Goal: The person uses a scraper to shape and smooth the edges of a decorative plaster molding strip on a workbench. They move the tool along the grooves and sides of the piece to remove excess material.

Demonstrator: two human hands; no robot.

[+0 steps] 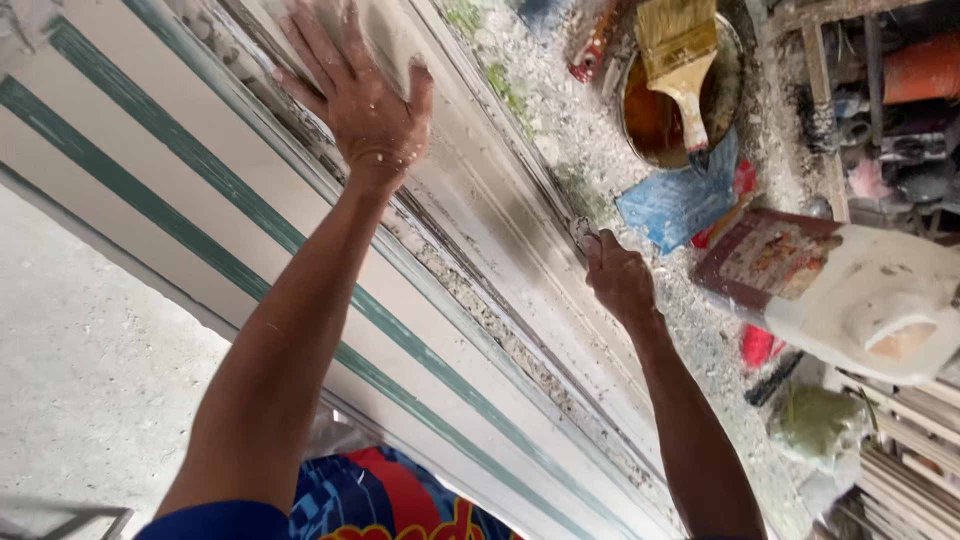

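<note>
A long white moulded panel (180,150) with green stripes runs diagonally from the upper left to the lower right. My left hand (360,95) lies flat on its upper part, fingers spread. My right hand (618,278) is closed around a small grey piece, perhaps sandpaper, and presses it against the panel's far edge groove (520,250). What exactly the right hand holds is mostly hidden by the fingers.
A round tin of brown liquid (650,120) with a wide paintbrush (680,55) resting on it sits beyond the panel. Nearby lie a blue rag (675,200), a white plastic jug (880,300), red scraps and wood strips (910,470). Grey concrete floor (80,350) is at left.
</note>
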